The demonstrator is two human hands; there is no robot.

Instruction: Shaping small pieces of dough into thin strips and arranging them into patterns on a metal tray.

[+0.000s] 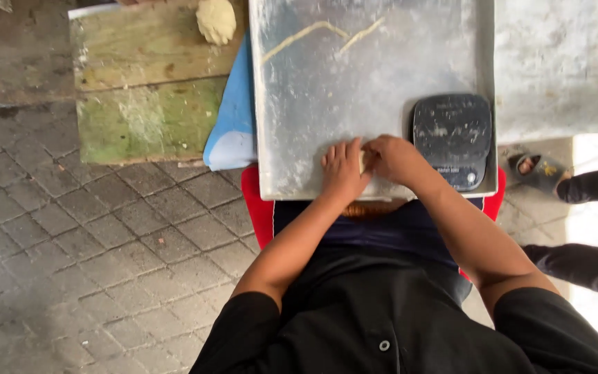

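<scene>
Dough (363, 161), a small pale piece mostly hidden, sits at the near edge of the floured metal tray (313, 104), pinched between the left hand (344, 168) and the right hand (394, 159), whose fingers close together over it and meet on top. Just beside the right hand, a dusty black kitchen scale (452, 138) rests on the tray's right side, while two thin dough strips (323, 31) lie at the far end. Farther left, a larger dough lump (216, 19) sits on a worn green wooden board (147, 83), with a blue cloth (233, 118) between board and tray.
</scene>
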